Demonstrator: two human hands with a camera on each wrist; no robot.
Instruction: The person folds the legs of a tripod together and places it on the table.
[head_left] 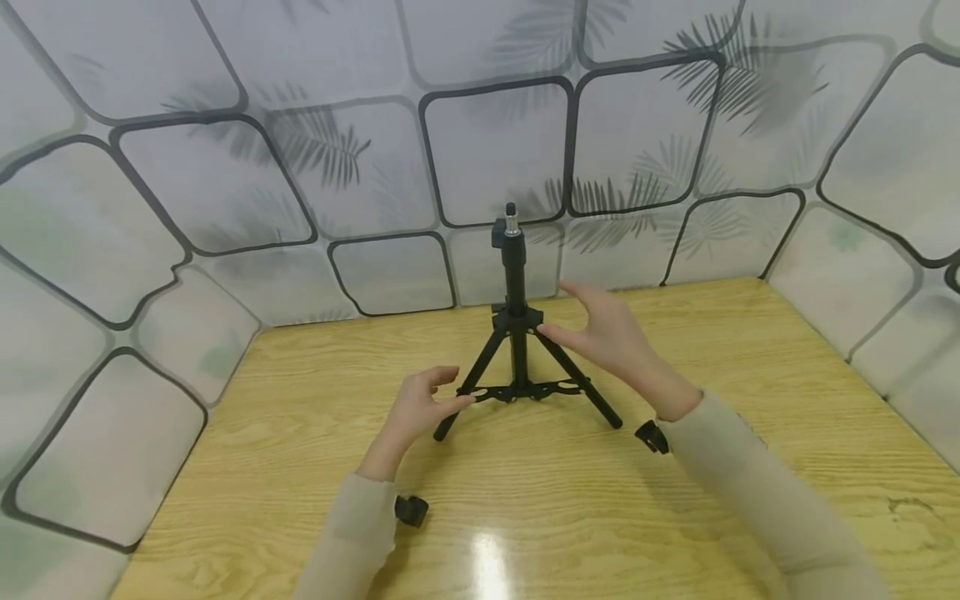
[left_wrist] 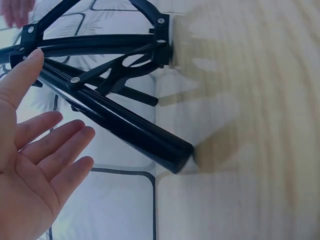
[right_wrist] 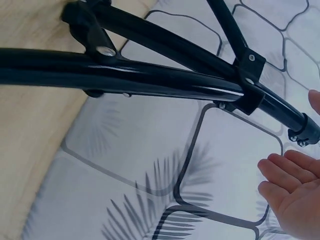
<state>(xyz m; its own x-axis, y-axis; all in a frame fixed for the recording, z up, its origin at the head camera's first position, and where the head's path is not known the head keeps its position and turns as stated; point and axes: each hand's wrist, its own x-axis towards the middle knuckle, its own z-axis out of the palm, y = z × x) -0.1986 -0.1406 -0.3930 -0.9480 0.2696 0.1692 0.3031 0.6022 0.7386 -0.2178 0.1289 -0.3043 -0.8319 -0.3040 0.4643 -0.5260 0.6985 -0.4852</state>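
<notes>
A black tripod stand (head_left: 516,279) stands upright on the wooden table with its legs spread and a silver tip on top. To the left of it is my left hand (head_left: 420,404), fingers and thumb apart beside one leg (left_wrist: 145,132). In the left wrist view the left thumb (left_wrist: 31,67) overlaps the upper end of that leg. My right hand (head_left: 611,333) is on the other side, thumb tip close to the leg collar (head_left: 517,319) and fingers spread. The right wrist view shows its fingers (right_wrist: 287,175) relaxed below the tube, apart from it.
The wooden table (head_left: 300,467) ends at a back wall (head_left: 495,150) covered in a cell-and-leaf pattern, with side walls left and right. Small black wrist mounts (head_left: 411,510) sit at both sleeves.
</notes>
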